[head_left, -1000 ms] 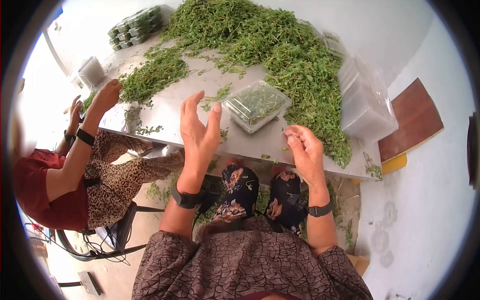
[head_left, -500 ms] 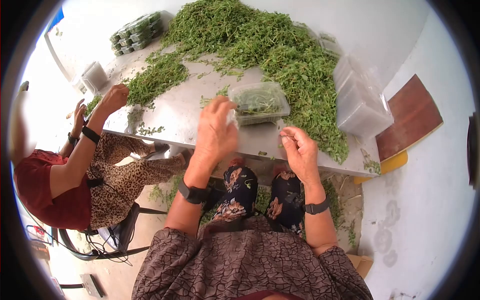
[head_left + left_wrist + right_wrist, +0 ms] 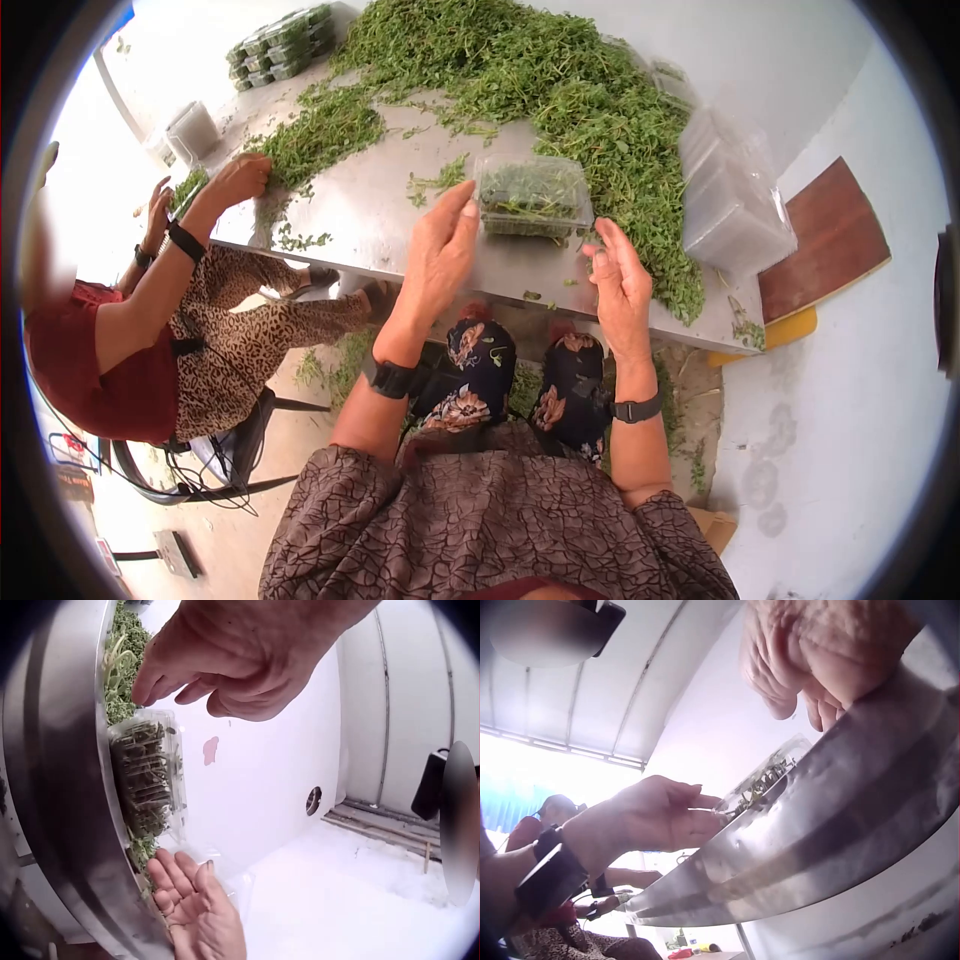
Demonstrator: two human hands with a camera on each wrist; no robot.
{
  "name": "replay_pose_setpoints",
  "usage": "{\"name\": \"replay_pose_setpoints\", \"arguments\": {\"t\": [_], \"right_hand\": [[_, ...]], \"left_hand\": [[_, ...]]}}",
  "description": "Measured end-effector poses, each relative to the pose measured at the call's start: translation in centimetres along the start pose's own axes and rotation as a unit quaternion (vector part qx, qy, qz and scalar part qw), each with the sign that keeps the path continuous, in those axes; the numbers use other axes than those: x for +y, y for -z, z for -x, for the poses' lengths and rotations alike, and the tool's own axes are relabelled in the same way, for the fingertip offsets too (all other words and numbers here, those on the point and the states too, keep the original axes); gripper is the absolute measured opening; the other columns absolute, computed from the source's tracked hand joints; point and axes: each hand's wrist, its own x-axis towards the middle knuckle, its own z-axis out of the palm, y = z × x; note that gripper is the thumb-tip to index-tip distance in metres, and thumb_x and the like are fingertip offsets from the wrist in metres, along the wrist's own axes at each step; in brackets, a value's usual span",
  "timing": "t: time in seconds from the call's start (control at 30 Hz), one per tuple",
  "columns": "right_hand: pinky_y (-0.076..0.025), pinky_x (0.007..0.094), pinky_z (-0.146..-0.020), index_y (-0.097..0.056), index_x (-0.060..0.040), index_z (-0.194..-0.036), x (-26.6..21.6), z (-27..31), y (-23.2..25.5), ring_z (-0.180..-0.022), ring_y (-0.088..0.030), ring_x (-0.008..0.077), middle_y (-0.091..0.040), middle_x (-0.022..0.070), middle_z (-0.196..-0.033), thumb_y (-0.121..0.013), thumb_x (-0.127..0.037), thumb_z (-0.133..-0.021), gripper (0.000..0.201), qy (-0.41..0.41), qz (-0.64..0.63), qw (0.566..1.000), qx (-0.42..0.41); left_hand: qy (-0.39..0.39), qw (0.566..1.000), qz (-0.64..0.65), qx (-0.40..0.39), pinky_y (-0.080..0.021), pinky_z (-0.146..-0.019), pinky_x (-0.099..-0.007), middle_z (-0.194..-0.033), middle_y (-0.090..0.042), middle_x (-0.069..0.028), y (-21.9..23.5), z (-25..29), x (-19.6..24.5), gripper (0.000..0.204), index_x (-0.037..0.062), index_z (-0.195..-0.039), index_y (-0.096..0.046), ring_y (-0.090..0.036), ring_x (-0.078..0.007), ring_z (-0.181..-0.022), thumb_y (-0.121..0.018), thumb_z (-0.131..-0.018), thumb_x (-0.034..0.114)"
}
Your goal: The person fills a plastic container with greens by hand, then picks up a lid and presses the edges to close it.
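Note:
A clear plastic box (image 3: 535,192) filled with green sprigs stands near the table's front edge, its lid on top. At its left side is my left hand (image 3: 440,255), fingers fairly straight and pointing at the box. My right hand (image 3: 622,290) is at the box's front right corner, palm turned inward, fingers loosely extended. In the left wrist view the box (image 3: 150,776) lies between my left hand (image 3: 225,656) and my right hand (image 3: 199,915). Whether the fingertips touch the plastic, I cannot tell. Neither hand grips anything.
A large heap of greens (image 3: 600,110) spreads behind and right of the box. Nested clear boxes (image 3: 735,200) stand at the right; filled boxes (image 3: 280,48) are stacked at the back left. Another person's hand (image 3: 243,180) is over greens at the left.
The box has turned so its long side faces me. My left hand has moved right to the box's side, and my right hand has risen a little toward its corner.

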Motion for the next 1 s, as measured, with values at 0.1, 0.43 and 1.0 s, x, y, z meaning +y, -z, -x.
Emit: {"name": "replay_pose_setpoints", "arguments": {"t": [0.1,0.43,1.0], "right_hand": [[-0.046,0.0311,-0.09,-0.04,0.0027,-0.137,-0.6,-0.4,0.2,-0.109,-0.058,0.0205,-0.057,0.019,-0.125,-0.051,-0.031,-0.097,0.053,-0.008,-0.01,1.0,-0.022],[-0.049,0.0226,-0.064,-0.059,0.0032,-0.114,-2.1,-1.7,-0.4,-0.079,-0.06,0.0095,-0.065,0.0064,-0.095,-0.062,-0.022,-0.091,0.035,-0.077,-0.064,0.995,0.009],[-0.045,0.0194,-0.061,-0.061,0.002,-0.097,-6.9,-0.9,-2.7,-0.07,-0.054,0.0039,-0.062,0.0011,-0.083,-0.066,-0.003,-0.085,0.015,-0.013,-0.156,0.985,0.069]], "left_hand": [[0.029,0.999,-0.015,-0.012,-0.045,-0.092,-0.032,-0.116,-0.06,-0.0175,-0.2,0.0,-0.6,0.041,-0.008,-0.128,-0.048,-0.057,-0.0211,-0.108,-0.051,-0.096,0.017],[0.001,0.998,-0.021,0.06,-0.049,-0.081,-0.0296,-0.104,-0.062,-0.0128,-0.2,0.4,-0.8,0.037,-0.0073,-0.121,-0.052,-0.059,-0.0148,-0.09,-0.055,-0.092,0.015],[0.094,0.975,0.197,0.043,-0.045,-0.071,-0.0219,-0.092,-0.063,-0.0062,1.7,2.9,0.2,0.032,-0.0068,-0.115,-0.059,-0.053,-0.0089,-0.076,-0.058,-0.094,0.018]]}}
